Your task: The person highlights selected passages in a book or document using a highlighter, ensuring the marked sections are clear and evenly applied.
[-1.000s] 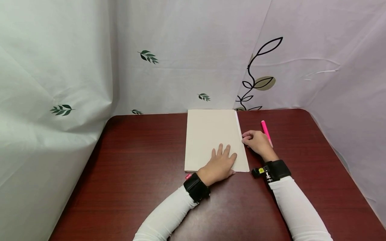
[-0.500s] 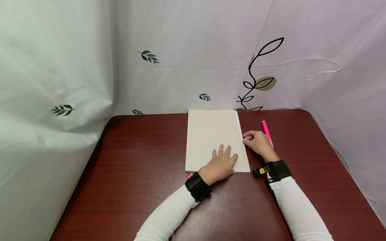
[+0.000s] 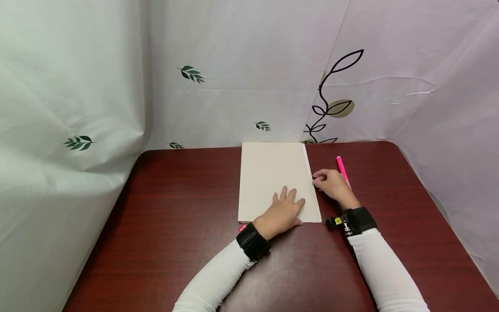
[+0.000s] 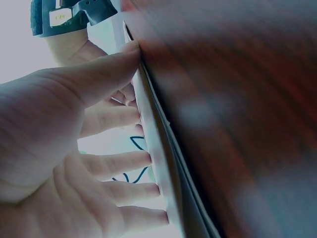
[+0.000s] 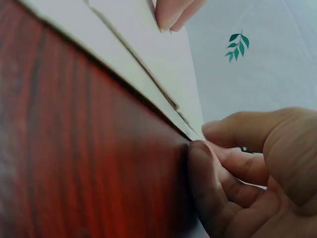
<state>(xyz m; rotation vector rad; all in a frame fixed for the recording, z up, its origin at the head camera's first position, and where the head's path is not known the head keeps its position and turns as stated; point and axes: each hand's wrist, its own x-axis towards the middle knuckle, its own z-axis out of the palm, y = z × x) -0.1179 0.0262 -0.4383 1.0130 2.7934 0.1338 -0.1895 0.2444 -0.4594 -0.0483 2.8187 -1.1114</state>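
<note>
A thin, cream-coloured notebook [image 3: 273, 169] lies at the table's far side, with a narrow white strip showing along its right edge. My left hand [image 3: 281, 212] rests spread on its lower right part, fingers straight. In the left wrist view the fingertips [image 4: 148, 157] press on the notebook's surface, and the thumb is at its near edge. At the right edge my right hand [image 3: 331, 184] pinches the lower white layer, its fingers bent. The right wrist view shows the thumb and index finger [image 5: 202, 153] meeting at that thin edge, with a small gap between the layers [image 5: 143, 69].
A pink marker [image 3: 342, 169] lies just beyond the right hand, partly hidden by it. The dark red wooden table [image 3: 183, 195] has a white curtain [image 3: 218, 104] with leaf prints hanging behind it. Black camera straps circle both wrists.
</note>
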